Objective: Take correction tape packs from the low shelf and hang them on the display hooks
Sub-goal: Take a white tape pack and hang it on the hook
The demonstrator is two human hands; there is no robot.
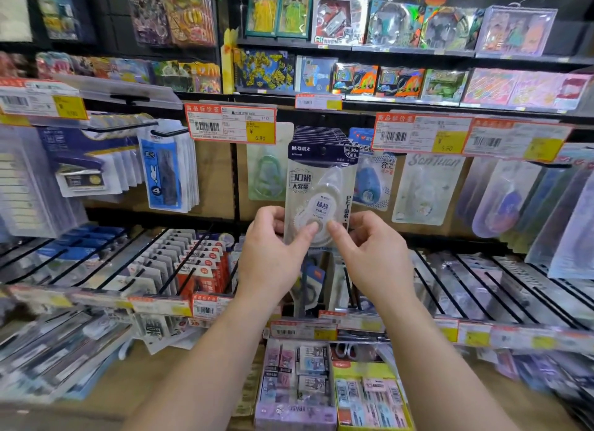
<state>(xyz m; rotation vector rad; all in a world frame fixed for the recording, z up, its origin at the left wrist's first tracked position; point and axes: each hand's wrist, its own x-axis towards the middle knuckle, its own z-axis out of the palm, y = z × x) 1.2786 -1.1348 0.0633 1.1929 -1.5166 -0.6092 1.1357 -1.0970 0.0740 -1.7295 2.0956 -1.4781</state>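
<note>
- The left hand (pixel 273 253) pinches the lower left edge of the correction tape pack (pixel 318 192), thumb laid across the clear front, the other fingers curled behind that edge.
- The right hand (pixel 373 257) pinches the lower right edge of the same pack, thumb tip on the front, just beside the left thumb; its fingers bend round the right edge.
- So each grip is narrow and holds the pack between thumb and fingers, at the pack's bottom end.
- The pack stands upright above both grips, its dark header card topmost, and it is the front one of a row of like packs (pixel 321 131) stacked close behind it.
- Whether the pack's top hole sits on a hook cannot be told; the header hides it.
- Up and left of the grips hangs a price tag (pixel 230 125) reading 6.80; behind it is a pale green pack (pixel 266 173).
- Up and right of the grips hangs a blue tape pack (pixel 373 179), partly behind the held one.
- Below the grips, between the forearms, boxes of erasers (pixel 295 382) sit on the low shelf (pixel 303 329).
</note>
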